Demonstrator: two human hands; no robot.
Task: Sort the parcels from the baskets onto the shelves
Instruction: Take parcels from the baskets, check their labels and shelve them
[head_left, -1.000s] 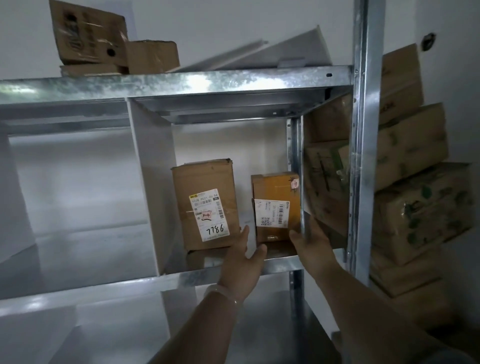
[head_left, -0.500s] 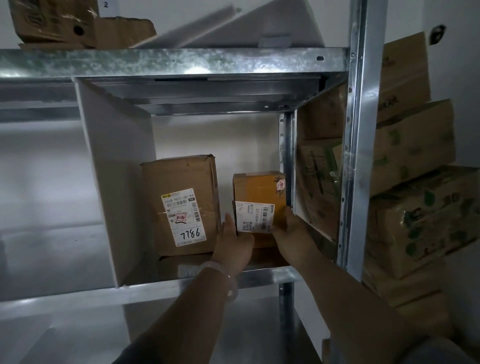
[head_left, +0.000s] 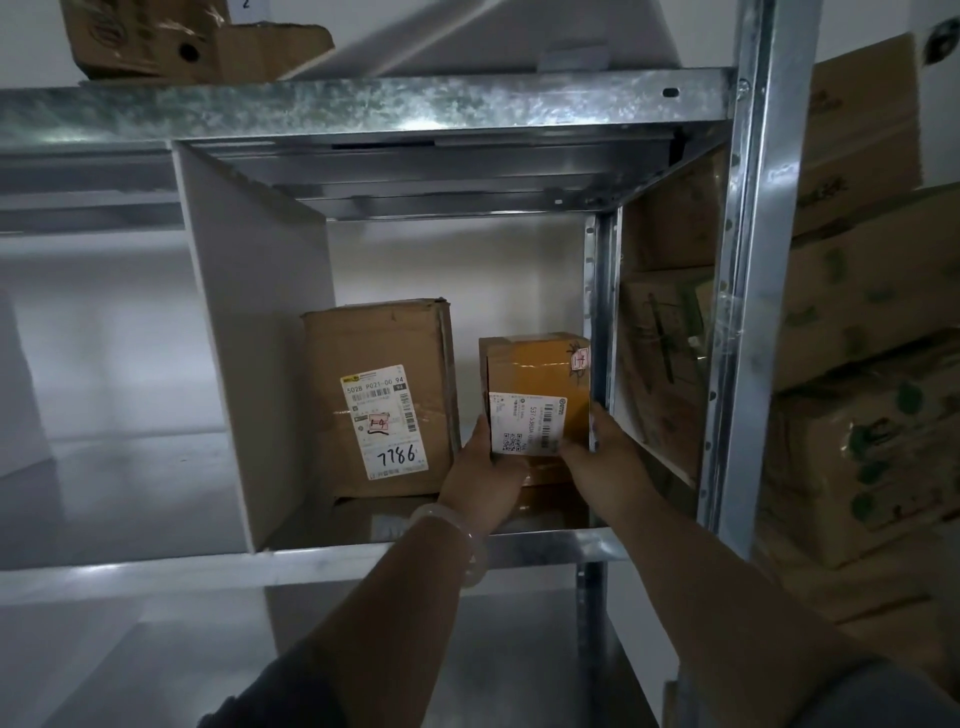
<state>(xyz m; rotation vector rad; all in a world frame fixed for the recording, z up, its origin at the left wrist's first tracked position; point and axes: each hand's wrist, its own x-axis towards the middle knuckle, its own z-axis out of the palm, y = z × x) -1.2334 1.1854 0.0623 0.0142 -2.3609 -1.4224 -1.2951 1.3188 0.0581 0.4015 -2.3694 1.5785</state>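
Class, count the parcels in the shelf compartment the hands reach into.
2. The taller parcel stands left, beside the white divider; the smaller parcel stands right, near the metal post, held between left hand and right hand. Others may hide behind them.

We're in the shelf's (head_left: 156, 566) right compartment: big parcel (head_left: 379, 353) on the left, just beside the divider (head_left: 249, 322), small parcel (head_left: 535, 369) to its right by the post (head_left: 748, 260). Our left grip (head_left: 480, 483) and right grip (head_left: 602, 462) flank the small parcel. Cartons (head_left: 872, 312) are stacked right of the post.
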